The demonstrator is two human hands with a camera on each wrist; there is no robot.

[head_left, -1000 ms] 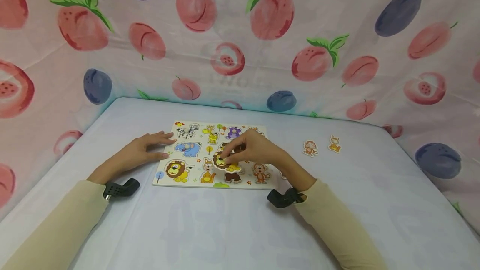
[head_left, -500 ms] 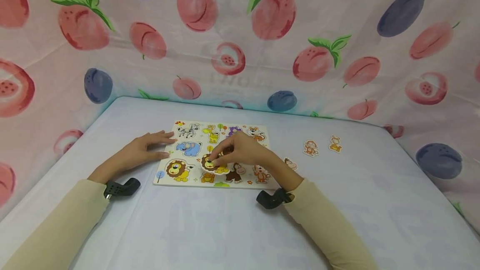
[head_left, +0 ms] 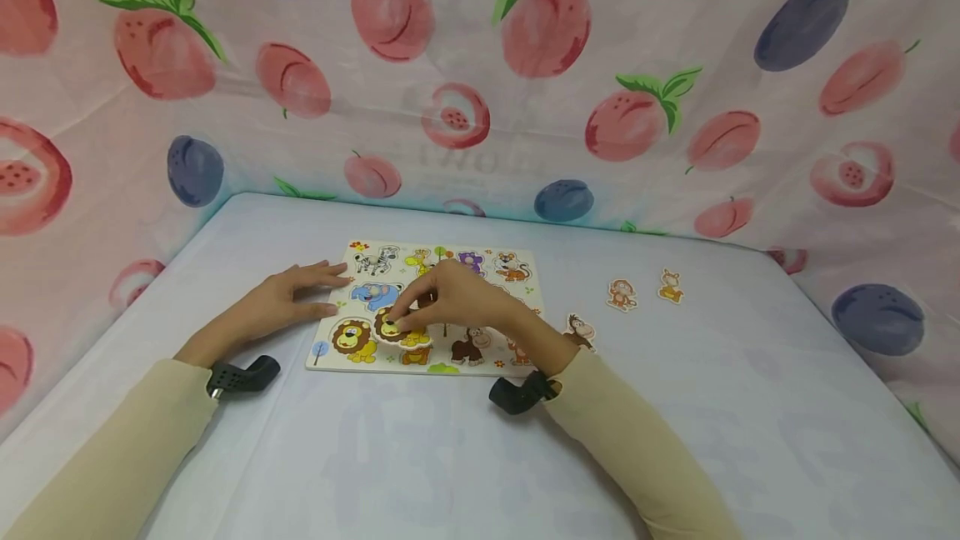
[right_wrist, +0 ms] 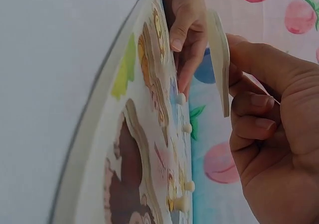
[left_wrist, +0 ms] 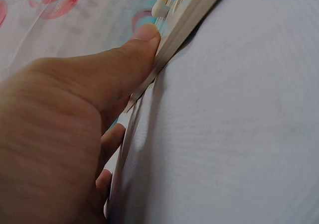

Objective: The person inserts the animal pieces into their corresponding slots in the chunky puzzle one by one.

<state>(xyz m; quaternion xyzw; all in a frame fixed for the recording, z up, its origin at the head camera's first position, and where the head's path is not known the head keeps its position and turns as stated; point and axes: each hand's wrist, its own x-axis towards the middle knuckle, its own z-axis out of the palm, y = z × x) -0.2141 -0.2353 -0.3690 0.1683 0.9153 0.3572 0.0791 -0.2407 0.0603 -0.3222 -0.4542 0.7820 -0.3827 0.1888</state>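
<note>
My right hand (head_left: 457, 298) pinches a lion puzzle piece (head_left: 392, 328) between thumb and fingers, just above the animal puzzle board (head_left: 442, 368). In the right wrist view the lion piece (right_wrist: 219, 64) appears edge-on, apart from the board (right_wrist: 102, 114). Left of it is the printed lion slot (head_left: 352, 342) at the board's lower left. My left hand (head_left: 288, 298) rests at the board's left edge with fingers extended; in the left wrist view its thumb (left_wrist: 144, 37) touches that edge. The elephant piece (head_left: 375, 297) and zebra piece (head_left: 377, 261) lie in the board. The right hand hides part of the middle.
Right of the board lie three loose pieces: a brown monkey (head_left: 580, 329) partly behind my right wrist, a lighter monkey (head_left: 622, 295) and a kangaroo (head_left: 671, 286). White cloth (head_left: 375, 457) covers the table, and a fruit-print curtain (head_left: 525, 123) hangs behind it.
My right hand has carried the lion piece leftward across the board toward the lion slot. More of the brown monkey piece shows at the right. The left hand has stayed in place.
</note>
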